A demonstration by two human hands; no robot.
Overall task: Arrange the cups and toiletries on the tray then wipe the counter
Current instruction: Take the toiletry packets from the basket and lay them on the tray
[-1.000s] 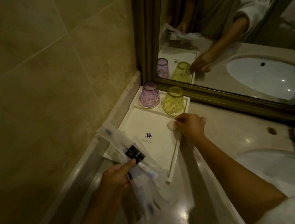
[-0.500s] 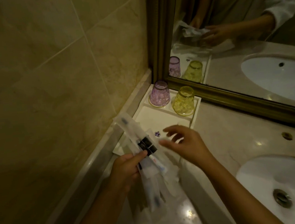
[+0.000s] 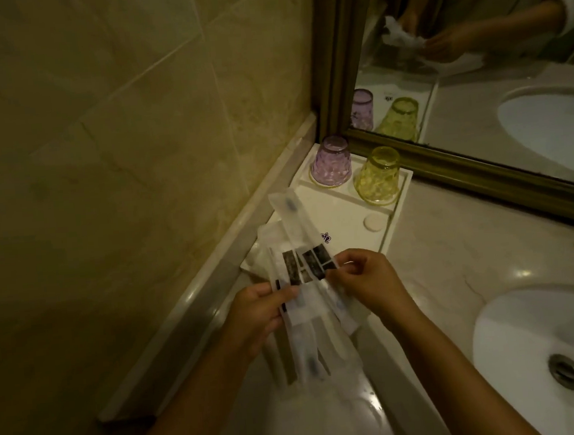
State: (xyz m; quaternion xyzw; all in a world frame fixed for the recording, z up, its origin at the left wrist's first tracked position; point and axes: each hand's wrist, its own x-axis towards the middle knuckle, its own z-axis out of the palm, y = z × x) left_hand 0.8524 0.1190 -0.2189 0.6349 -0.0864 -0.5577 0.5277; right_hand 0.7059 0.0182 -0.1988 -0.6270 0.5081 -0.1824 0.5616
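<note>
Translucent toiletry packets (image 3: 314,294) with black labels, fanned between both hands.

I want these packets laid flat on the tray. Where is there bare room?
The tray's front section is mostly bare: free between the divider behind which the purple cup and yellow cup stand, the round disc at right, and the logo. The near left corner is crowded by the packets both hands hold.
</note>
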